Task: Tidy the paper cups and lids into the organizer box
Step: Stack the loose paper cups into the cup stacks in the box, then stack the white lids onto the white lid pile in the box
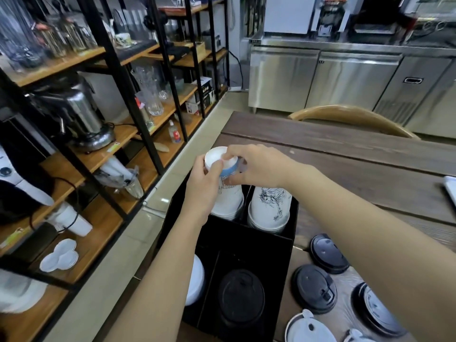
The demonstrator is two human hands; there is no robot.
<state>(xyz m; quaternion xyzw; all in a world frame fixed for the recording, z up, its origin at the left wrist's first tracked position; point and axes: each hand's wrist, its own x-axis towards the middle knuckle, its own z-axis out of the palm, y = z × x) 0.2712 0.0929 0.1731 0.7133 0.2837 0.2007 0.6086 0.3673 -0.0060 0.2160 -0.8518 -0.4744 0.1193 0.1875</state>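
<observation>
Table (345,154): dark wood planks, carrying the box at its left edge and loose lids at the near right.
Box (246,245): one black organizer, four compartments in view, two far and two near.
Far left compartment: one stack of upside-down white cups (228,201) with a printed drawing; both hands are on its top cup.
Far right compartment: a second stack (270,208) of upside-down printed cups, standing just beside the first, untouched.
Near right compartment: a pile of black lids (240,296); how many I cannot tell.
Near left compartment: a pile of white lids (196,280), partly hidden behind the left forearm; count unclear.
Loose black lids: three on the table right of the box, one far (328,253), one middle (314,288), and one near (377,309) at the right that shows a pale inner face.
Loose white lids: two at the bottom edge, one large in view (311,329), one cut off (357,336).
Left hand (206,186): curled around the side of the top cup, thumb up on the edge of its white base.
Right hand (256,166): fingers closed on the base rim (220,157) of the same cup from the right, thumb lower on the cup wall.
Top cup: blue band below the base, tilted slightly left, seated on the far left stack.
</observation>
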